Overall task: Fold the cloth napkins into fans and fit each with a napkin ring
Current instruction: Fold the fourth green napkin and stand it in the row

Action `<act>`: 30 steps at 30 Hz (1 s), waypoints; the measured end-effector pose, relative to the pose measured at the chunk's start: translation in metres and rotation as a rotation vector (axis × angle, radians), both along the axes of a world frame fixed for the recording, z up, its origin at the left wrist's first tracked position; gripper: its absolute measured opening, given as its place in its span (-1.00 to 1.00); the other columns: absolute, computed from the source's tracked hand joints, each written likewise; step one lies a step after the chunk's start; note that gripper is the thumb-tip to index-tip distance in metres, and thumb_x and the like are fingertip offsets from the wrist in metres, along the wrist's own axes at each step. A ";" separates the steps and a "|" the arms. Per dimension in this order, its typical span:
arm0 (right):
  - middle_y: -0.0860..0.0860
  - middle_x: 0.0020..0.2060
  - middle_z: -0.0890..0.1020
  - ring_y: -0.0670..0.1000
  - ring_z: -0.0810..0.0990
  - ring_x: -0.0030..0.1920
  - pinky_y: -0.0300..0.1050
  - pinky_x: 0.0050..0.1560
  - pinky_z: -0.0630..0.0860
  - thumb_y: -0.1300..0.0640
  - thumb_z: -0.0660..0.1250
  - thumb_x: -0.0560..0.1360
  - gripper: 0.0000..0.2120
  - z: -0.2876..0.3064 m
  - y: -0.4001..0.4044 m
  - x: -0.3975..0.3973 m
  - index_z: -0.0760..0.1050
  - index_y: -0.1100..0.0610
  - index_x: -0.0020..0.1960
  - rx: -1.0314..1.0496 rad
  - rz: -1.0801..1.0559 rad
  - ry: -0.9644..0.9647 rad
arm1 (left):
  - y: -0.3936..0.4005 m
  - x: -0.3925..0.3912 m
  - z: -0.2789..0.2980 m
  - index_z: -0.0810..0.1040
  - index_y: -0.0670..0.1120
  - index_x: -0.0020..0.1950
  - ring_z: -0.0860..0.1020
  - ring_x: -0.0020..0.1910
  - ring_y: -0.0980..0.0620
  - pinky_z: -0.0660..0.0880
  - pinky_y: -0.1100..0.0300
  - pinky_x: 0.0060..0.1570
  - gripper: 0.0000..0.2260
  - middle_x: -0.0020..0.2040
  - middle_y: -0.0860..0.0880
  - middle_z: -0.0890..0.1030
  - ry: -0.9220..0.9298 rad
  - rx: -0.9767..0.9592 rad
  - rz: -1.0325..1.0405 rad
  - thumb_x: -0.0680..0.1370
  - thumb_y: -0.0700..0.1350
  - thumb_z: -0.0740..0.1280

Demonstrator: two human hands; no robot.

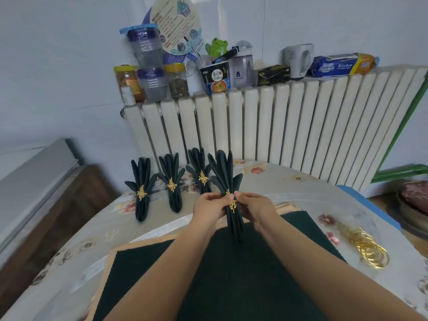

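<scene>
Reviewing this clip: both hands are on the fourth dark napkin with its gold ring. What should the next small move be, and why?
Probably set it down at the right end of the row. The held fan napkin already wears its gold ring, pinched between the left hand and the right hand, and its top is spread. Three finished fans lean by the radiator, with free space beside them.

Looks like someone's home: white radiator [266, 126] against the wall, its top crowded with food jars [176, 80], instant noodle cup [216, 77], mug [298, 60].
</scene>
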State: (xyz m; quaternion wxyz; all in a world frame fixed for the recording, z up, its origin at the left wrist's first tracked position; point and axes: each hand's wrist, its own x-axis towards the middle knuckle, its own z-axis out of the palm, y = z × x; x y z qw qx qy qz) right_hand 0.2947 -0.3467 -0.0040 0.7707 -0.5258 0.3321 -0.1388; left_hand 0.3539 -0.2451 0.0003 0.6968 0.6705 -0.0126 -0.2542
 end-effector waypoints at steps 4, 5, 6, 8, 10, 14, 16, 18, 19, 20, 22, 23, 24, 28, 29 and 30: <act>0.13 -0.21 0.65 0.08 0.63 -0.15 -0.12 -0.06 0.58 0.26 0.36 0.49 -0.97 0.000 -0.024 0.045 0.56 0.21 -0.13 -0.039 -0.041 0.029 | -0.029 0.042 0.001 0.50 -0.13 0.04 0.66 -0.07 -0.09 0.59 0.00 0.04 -0.61 -0.01 -0.14 0.65 -0.018 0.041 0.025 0.32 -0.14 0.58; 0.13 -0.22 0.65 0.08 0.63 -0.16 -0.11 -0.04 0.58 0.27 0.36 0.49 -0.95 -0.001 -0.029 0.055 0.56 0.19 -0.15 -0.050 -0.047 0.043 | -0.035 0.049 0.001 0.51 -0.12 0.01 0.65 -0.07 -0.09 0.59 0.00 0.04 -0.61 -0.02 -0.12 0.66 -0.022 0.054 0.045 0.29 -0.11 0.59; 0.12 -0.22 0.65 0.07 0.63 -0.17 -0.10 -0.03 0.59 0.27 0.36 0.49 -0.94 -0.001 -0.035 0.066 0.56 0.19 -0.16 -0.053 -0.053 0.051 | -0.043 0.058 0.000 0.52 -0.10 -0.03 0.65 -0.06 -0.08 0.58 0.00 0.06 -0.62 -0.04 -0.10 0.66 -0.027 0.062 0.072 0.28 -0.08 0.60; 0.11 -0.24 0.65 0.06 0.63 -0.18 -0.10 -0.01 0.59 0.26 0.37 0.49 -0.96 -0.005 -0.048 0.088 0.57 0.19 -0.14 -0.055 -0.060 0.073 | -0.058 0.074 -0.003 0.53 -0.06 -0.15 0.61 -0.04 -0.03 0.53 0.04 0.11 -0.71 -0.11 0.00 0.64 -0.073 0.127 0.127 0.30 -0.03 0.59; 0.09 -0.26 0.64 0.04 0.63 -0.18 -0.10 0.02 0.58 0.22 0.39 0.47 -0.92 -0.007 -0.058 0.104 0.56 0.16 -0.20 -0.075 -0.060 0.089 | -0.071 0.083 -0.005 0.53 -0.08 -0.18 0.52 -0.05 0.01 0.46 0.14 0.06 -0.79 -0.15 0.08 0.56 -0.134 0.189 0.149 0.41 -0.01 0.51; 0.10 -0.14 0.68 0.09 0.65 -0.06 -0.01 0.10 0.57 0.12 0.45 0.43 -0.91 -0.020 -0.073 0.129 0.58 0.09 -0.21 -0.160 -0.053 0.122 | -0.092 0.096 -0.015 0.56 -0.17 0.04 0.46 -0.12 0.01 0.36 0.19 -0.10 -0.80 -0.02 -0.01 0.59 -0.192 0.269 0.183 0.54 -0.05 0.36; 0.10 -0.08 0.68 0.09 0.64 -0.06 0.02 0.10 0.56 0.09 0.45 0.43 -0.92 -0.027 -0.078 0.140 0.59 0.05 -0.21 -0.212 -0.048 0.146 | -0.100 0.103 -0.021 0.54 -0.17 0.06 0.49 -0.07 -0.03 0.36 0.19 -0.09 -0.82 -0.02 -0.04 0.57 -0.195 0.294 0.200 0.56 -0.08 0.34; 0.10 -0.05 0.68 0.09 0.64 -0.06 0.01 0.10 0.56 0.08 0.44 0.44 -0.94 -0.029 -0.081 0.148 0.62 0.06 -0.14 -0.264 -0.045 0.179 | -0.104 0.110 -0.026 0.53 -0.18 0.16 0.53 0.07 -0.08 0.37 0.17 -0.05 -0.77 0.08 -0.09 0.59 -0.181 0.309 0.220 0.56 -0.09 0.33; 0.09 -0.04 0.68 0.08 0.64 -0.06 -0.01 0.10 0.56 0.06 0.42 0.45 -0.89 -0.028 -0.082 0.151 0.63 0.08 -0.07 -0.295 -0.041 0.210 | -0.106 0.112 -0.027 0.52 -0.18 0.18 0.53 0.11 -0.09 0.37 0.16 -0.04 -0.75 0.11 -0.10 0.59 -0.183 0.321 0.230 0.56 -0.09 0.33; 0.08 -0.04 0.67 0.07 0.63 -0.05 -0.02 0.10 0.55 0.04 0.40 0.47 -0.83 -0.027 -0.082 0.153 0.63 0.08 0.00 -0.328 -0.041 0.242 | -0.107 0.114 -0.028 0.53 -0.18 0.17 0.53 0.12 -0.10 0.38 0.16 -0.03 -0.76 0.12 -0.10 0.59 -0.186 0.336 0.233 0.56 -0.09 0.33; 0.07 -0.04 0.66 0.07 0.62 -0.02 -0.03 0.11 0.53 0.01 0.39 0.48 -0.77 -0.026 -0.084 0.155 0.63 0.10 0.07 -0.363 -0.061 0.268 | -0.109 0.116 -0.029 0.57 -0.18 0.11 0.55 0.10 -0.10 0.39 0.18 -0.06 -0.80 0.08 -0.10 0.61 -0.195 0.354 0.227 0.56 -0.09 0.33; 0.08 -0.04 0.66 0.08 0.62 -0.02 -0.02 0.12 0.53 0.00 0.39 0.48 -0.75 -0.026 -0.085 0.156 0.62 0.11 0.09 -0.377 -0.072 0.275 | -0.110 0.116 -0.030 0.58 -0.17 0.09 0.55 0.09 -0.10 0.39 0.18 -0.07 -0.81 0.06 -0.10 0.62 -0.195 0.356 0.226 0.56 -0.09 0.33; 0.09 -0.04 0.66 0.08 0.62 -0.01 -0.02 0.12 0.53 -0.01 0.38 0.48 -0.73 -0.026 -0.086 0.157 0.62 0.11 0.10 -0.390 -0.073 0.287 | -0.112 0.117 -0.031 0.58 -0.17 0.10 0.55 0.09 -0.10 0.38 0.19 -0.07 -0.81 0.07 -0.10 0.62 -0.188 0.352 0.230 0.56 -0.10 0.33; 0.09 -0.05 0.66 0.05 0.60 -0.08 -0.08 0.03 0.54 -0.01 0.37 0.49 -0.73 -0.024 -0.088 0.159 0.61 0.10 0.11 -0.429 -0.056 0.319 | -0.116 0.117 -0.031 0.58 -0.19 0.10 0.53 0.00 -0.07 0.36 0.20 -0.09 -0.81 0.07 -0.11 0.61 -0.198 0.341 0.227 0.57 -0.11 0.31; 0.09 -0.05 0.66 0.05 0.61 -0.07 -0.08 0.04 0.55 -0.02 0.37 0.49 -0.72 -0.024 -0.089 0.159 0.61 0.12 0.11 -0.436 -0.059 0.321 | -0.116 0.118 -0.031 0.59 -0.19 0.09 0.51 -0.04 -0.06 0.36 0.20 -0.10 -0.81 0.06 -0.11 0.61 -0.204 0.343 0.225 0.57 -0.11 0.31; 0.10 -0.06 0.66 0.06 0.62 -0.06 -0.07 0.06 0.55 -0.01 0.37 0.49 -0.70 -0.025 -0.089 0.160 0.60 0.15 0.12 -0.440 -0.062 0.324 | -0.117 0.119 -0.033 0.58 -0.18 0.10 0.51 -0.05 -0.05 0.37 0.20 -0.10 -0.81 0.06 -0.10 0.61 -0.202 0.338 0.230 0.57 -0.10 0.31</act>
